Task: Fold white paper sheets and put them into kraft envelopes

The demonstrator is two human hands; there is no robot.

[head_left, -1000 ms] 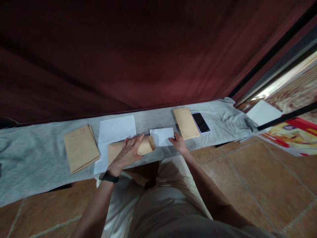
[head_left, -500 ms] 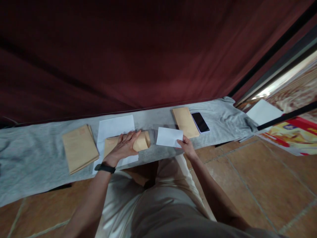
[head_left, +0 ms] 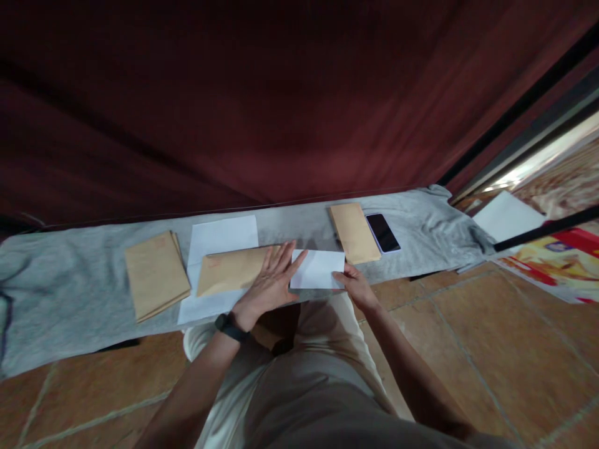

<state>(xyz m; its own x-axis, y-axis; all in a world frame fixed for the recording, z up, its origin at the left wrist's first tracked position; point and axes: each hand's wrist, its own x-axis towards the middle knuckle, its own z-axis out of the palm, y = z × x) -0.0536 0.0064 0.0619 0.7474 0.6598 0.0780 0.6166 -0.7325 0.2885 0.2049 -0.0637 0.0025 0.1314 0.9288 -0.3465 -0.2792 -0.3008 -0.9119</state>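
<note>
My right hand [head_left: 356, 285] pinches the right edge of a white folded paper [head_left: 321, 269]. The paper's left end meets the right end of a brown envelope [head_left: 229, 269], but my left hand [head_left: 275, 279] covers that spot, so I cannot tell whether it is inside. With fingers stretched out, my left hand lies flat over the envelope's right end, its thumb at the paper's left edge. Beneath the envelope is a larger white sheet [head_left: 224, 234].
Left of the sheet lies a stack of brown envelopes [head_left: 156, 274]. Another brown envelope stack [head_left: 354, 232] and a phone [head_left: 384, 233] rest to the right. All are on a narrow surface with grey cloth [head_left: 70, 280], before a dark red curtain [head_left: 281, 125].
My left hand slid right to the envelope's right end, which now lies flat instead of curling up. The white paper in my right hand came down slightly, its left end now by my left thumb.
</note>
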